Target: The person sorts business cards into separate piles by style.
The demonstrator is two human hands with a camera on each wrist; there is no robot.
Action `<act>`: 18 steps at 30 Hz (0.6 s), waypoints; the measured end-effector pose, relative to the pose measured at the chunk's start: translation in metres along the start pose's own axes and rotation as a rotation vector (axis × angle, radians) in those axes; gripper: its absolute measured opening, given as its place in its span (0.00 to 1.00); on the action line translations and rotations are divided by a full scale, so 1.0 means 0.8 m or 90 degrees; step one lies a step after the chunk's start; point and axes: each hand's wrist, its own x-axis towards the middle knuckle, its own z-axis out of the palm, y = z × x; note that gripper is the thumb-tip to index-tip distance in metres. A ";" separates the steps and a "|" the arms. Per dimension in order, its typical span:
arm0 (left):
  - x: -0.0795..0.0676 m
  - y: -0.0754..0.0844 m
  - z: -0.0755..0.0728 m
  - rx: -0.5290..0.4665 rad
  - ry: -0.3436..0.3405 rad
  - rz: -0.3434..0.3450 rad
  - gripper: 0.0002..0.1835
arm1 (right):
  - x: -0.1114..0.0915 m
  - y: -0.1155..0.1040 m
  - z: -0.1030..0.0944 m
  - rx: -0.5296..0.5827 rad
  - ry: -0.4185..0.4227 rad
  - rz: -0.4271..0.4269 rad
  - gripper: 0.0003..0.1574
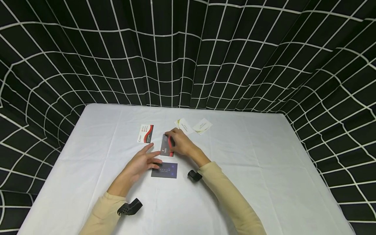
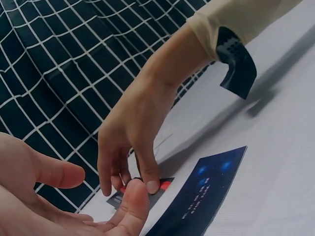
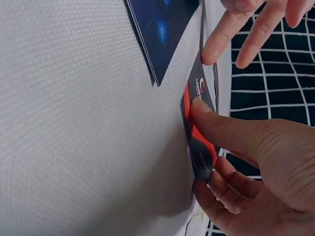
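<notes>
My right hand curls over a dark grey business card with a red stripe, gripping it between thumb and fingers. In the right wrist view the thumb lies on the face of this card, with fingers at its end. My left hand is spread loosely, a fingertip at the card's left edge. Below it, a dark blue card with pale print lies flat, its upper left corner partly under the left fingers. In the right wrist view this blue card shows a layered edge, like a small stack.
A white, red and black business card lies left of the dark grey one. Behind the right hand are white-and-green cards and another fanned group of white-and-green cards. A white cloth covers the table; black grid curtains surround it.
</notes>
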 end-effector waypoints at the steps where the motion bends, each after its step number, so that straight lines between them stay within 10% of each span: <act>1: 0.002 0.001 -0.001 0.000 0.000 -0.002 0.33 | -0.001 0.000 0.000 0.002 -0.001 0.003 0.47; 18: 0.038 -0.005 0.005 0.111 0.053 0.007 0.27 | -0.007 0.005 0.012 0.051 0.082 -0.009 0.43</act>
